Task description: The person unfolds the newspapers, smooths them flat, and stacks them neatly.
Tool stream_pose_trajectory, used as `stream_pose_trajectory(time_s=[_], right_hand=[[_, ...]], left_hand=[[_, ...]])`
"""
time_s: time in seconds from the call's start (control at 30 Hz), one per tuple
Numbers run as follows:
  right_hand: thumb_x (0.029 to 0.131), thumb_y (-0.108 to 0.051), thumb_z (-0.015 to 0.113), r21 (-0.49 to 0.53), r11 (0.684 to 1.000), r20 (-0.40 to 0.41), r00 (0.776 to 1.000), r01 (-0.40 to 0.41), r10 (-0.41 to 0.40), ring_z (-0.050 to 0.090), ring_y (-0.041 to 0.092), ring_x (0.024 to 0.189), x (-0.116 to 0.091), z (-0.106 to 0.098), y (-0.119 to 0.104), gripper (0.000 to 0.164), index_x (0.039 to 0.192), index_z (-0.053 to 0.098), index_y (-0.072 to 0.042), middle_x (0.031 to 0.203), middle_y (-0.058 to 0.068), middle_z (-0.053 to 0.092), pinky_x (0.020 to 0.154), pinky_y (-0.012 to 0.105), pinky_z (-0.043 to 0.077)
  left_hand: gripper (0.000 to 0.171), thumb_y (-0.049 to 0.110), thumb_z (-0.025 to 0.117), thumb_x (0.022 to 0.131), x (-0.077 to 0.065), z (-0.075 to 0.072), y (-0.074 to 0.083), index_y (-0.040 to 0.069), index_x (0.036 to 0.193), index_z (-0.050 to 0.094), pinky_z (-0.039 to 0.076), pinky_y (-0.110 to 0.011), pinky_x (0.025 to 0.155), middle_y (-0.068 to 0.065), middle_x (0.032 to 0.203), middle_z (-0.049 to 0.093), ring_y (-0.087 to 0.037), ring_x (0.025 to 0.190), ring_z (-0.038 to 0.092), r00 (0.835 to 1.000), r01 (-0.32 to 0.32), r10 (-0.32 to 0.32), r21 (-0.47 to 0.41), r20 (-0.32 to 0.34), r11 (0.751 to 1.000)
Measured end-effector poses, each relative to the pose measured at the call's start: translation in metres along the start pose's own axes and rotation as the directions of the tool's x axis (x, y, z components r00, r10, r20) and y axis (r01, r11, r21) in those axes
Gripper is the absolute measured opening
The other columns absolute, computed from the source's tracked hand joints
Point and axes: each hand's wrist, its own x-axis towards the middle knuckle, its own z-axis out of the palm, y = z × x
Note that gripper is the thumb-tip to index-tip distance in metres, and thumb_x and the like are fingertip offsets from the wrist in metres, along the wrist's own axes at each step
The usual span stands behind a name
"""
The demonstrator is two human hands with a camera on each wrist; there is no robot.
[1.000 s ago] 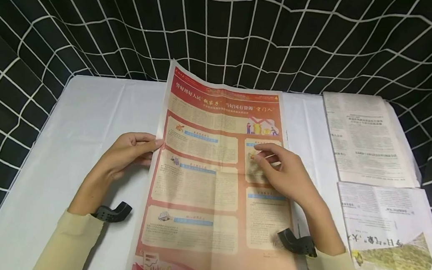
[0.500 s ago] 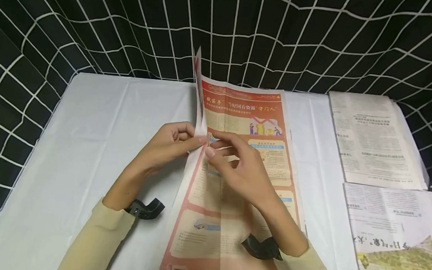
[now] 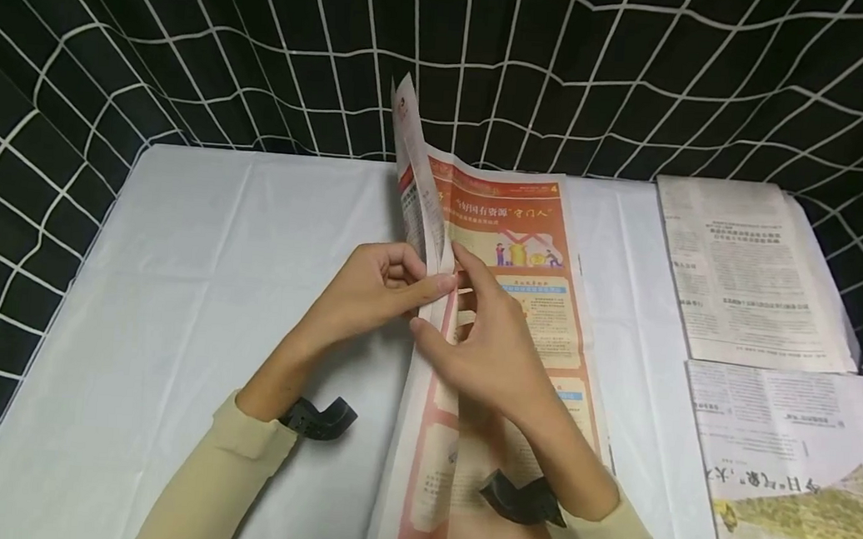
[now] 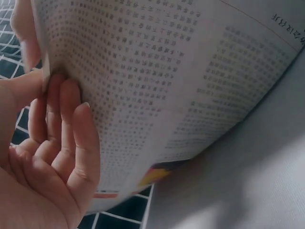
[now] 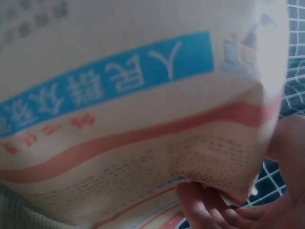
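Observation:
A newspaper (image 3: 515, 196) with a red and orange page lies on the white table, its left side lifted and folded up into a standing flap. My left hand (image 3: 370, 294) pinches the edge of that flap between thumb and fingers. Close beside it, my right hand (image 3: 497, 345) grips the same edge, thumb on the left side and fingers on the right. In the left wrist view, printed columns of the newspaper (image 4: 143, 71) hang beyond the fingers of my left hand (image 4: 57, 162). The right wrist view has the bent newspaper (image 5: 124, 95) covering part of my right hand (image 5: 214, 207).
Two folded newspapers lie at the right side of the table: a grey text one (image 3: 750, 275) behind, and one with a landscape picture (image 3: 793, 478) in front. A black curtain with a white grid (image 3: 326, 53) surrounds the table (image 3: 167, 284).
My left hand has carried the newspaper's left edge up and to the right, raising the flap. My right hand has moved left from over the page and now grips the edge too.

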Motion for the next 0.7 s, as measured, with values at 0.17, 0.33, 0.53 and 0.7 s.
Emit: stream_pose_trajectory(time_s=[0.17, 0.33, 0.53, 0.7], right_hand=[[0.084, -0.011, 0.073, 0.013, 1.000, -0.008, 1.000, -0.002, 0.002, 0.072, 0.024, 0.110, 0.001, -0.008, 0.000, 0.087, 0.163, 0.038, -0.011, 0.128, 0.008, 0.067, 0.079, 0.034, 0.060], [0.082, -0.003, 0.067, 0.036, 0.999, -0.001, 1.000, -0.021, 0.021, 0.072, 0.027, 0.107, 0.003, -0.019, 0.006, 0.085, 0.162, 0.040, -0.012, 0.125, 0.013, 0.067, 0.075, 0.030, 0.060], [0.083, -0.002, 0.062, -0.043, 0.998, 0.031, 0.998, -0.044, 0.045, 0.074, 0.031, 0.111, 0.005, -0.033, 0.014, 0.079, 0.160, 0.043, -0.010, 0.121, 0.014, 0.071, 0.081, 0.039, 0.061], [0.085, -0.006, 0.063, -0.100, 0.990, 0.077, 0.991, -0.101, 0.109, 0.073, 0.030, 0.102, 0.003, -0.039, 0.018, 0.086, 0.165, 0.033, -0.016, 0.125, 0.017, 0.071, 0.081, 0.040, 0.060]], left_hand=[[0.025, 0.028, 0.080, 0.095, 0.000, 0.000, 0.000, 0.008, 0.084, 0.068, 0.047, -0.024, 0.060, 0.001, 0.070, 0.070, -0.011, 0.063, 0.056, 1.000, 0.021, -0.021, -0.001, 0.006, 1.000], [0.025, 0.027, 0.079, 0.096, 0.000, -0.003, 0.000, 0.008, 0.084, 0.067, 0.049, -0.025, 0.060, 0.000, 0.074, 0.073, -0.012, 0.064, 0.059, 1.000, 0.021, -0.021, -0.002, 0.009, 1.000], [0.025, 0.027, 0.077, 0.097, -0.004, -0.012, -0.001, 0.009, 0.088, 0.064, 0.054, -0.034, 0.065, 0.001, 0.072, 0.071, -0.018, 0.065, 0.061, 1.000, -0.009, 0.009, 0.015, -0.004, 1.000], [0.020, 0.025, 0.072, 0.101, -0.007, -0.018, -0.004, 0.008, 0.099, 0.061, 0.051, -0.031, 0.065, 0.001, 0.073, 0.069, -0.018, 0.067, 0.059, 1.000, 0.014, -0.014, 0.008, -0.002, 1.000]])
